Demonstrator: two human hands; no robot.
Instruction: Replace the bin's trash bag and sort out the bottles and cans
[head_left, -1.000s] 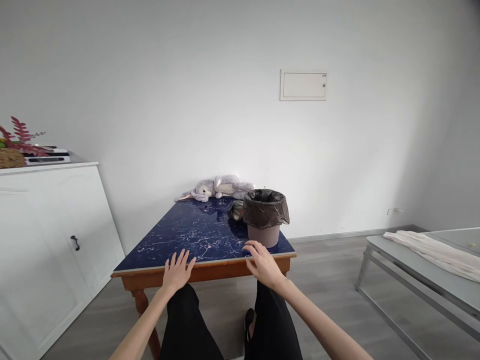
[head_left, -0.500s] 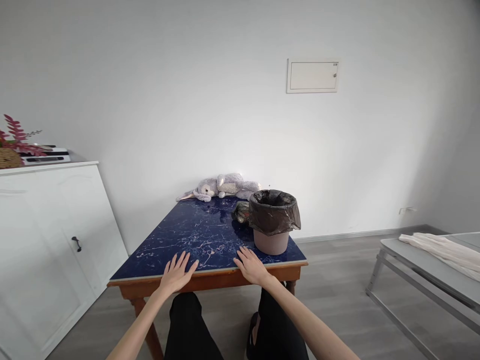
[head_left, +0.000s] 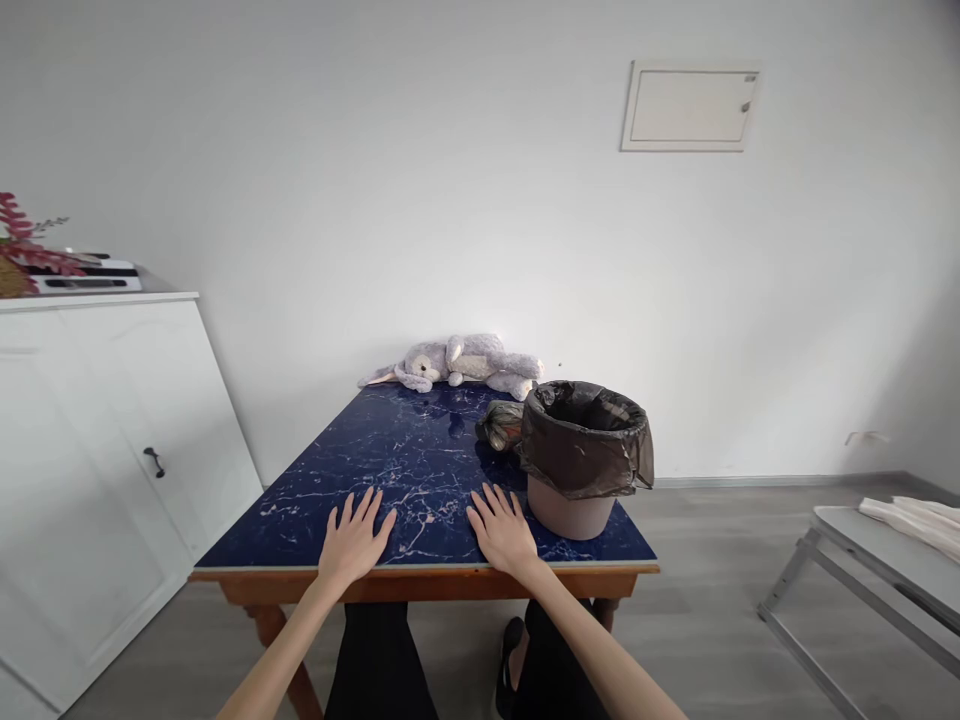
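My left hand [head_left: 352,538] lies flat near the front edge of the blue marble-patterned table [head_left: 405,450], fingers spread and holding nothing. My right hand [head_left: 502,530] rests the same way farther right, palm down. Just beyond it, to the right, stands a pinkish-brown trash bin [head_left: 571,512] with a black plastic bag [head_left: 581,455] folded over its rim. Partly hidden behind the bin is a dark, see-through plastic bundle [head_left: 498,426]; its contents are unclear. A grey plush rabbit [head_left: 465,360] lies on its side along the table's far edge, against the wall.
To the left stands a white cabinet [head_left: 112,450] with a plant and a white-and-black object on top. At the right is a grey folding table [head_left: 885,545] with pale cloth [head_left: 911,522]. A white panel [head_left: 691,106] is set in the wall.
The view has come closer to the table, so the bin and wall panel appear larger and farther right. Both hands have slid slightly farther onto the tabletop, still flat.
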